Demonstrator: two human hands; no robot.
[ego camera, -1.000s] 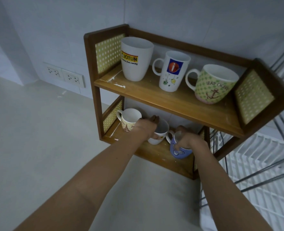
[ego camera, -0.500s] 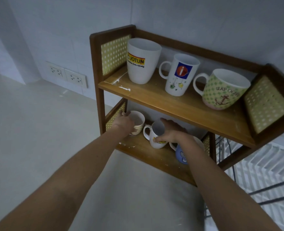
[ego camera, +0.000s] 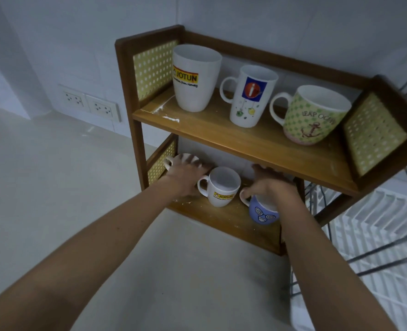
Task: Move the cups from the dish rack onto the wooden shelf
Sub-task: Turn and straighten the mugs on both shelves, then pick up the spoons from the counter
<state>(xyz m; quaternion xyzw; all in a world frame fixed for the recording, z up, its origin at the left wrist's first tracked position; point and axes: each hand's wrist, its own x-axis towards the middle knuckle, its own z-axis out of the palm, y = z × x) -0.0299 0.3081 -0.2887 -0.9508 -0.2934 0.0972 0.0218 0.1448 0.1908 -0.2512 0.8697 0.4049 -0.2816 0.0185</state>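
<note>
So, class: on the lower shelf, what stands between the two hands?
A small white Jotun mug, upright, between the left hand and right hand, in the head view.

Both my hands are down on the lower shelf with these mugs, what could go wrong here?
The three lower mugs sit close together. Your left hand over the cream mug could bump the white mug. The blue mug under your right hand sits near the front edge and might slip off.
</note>
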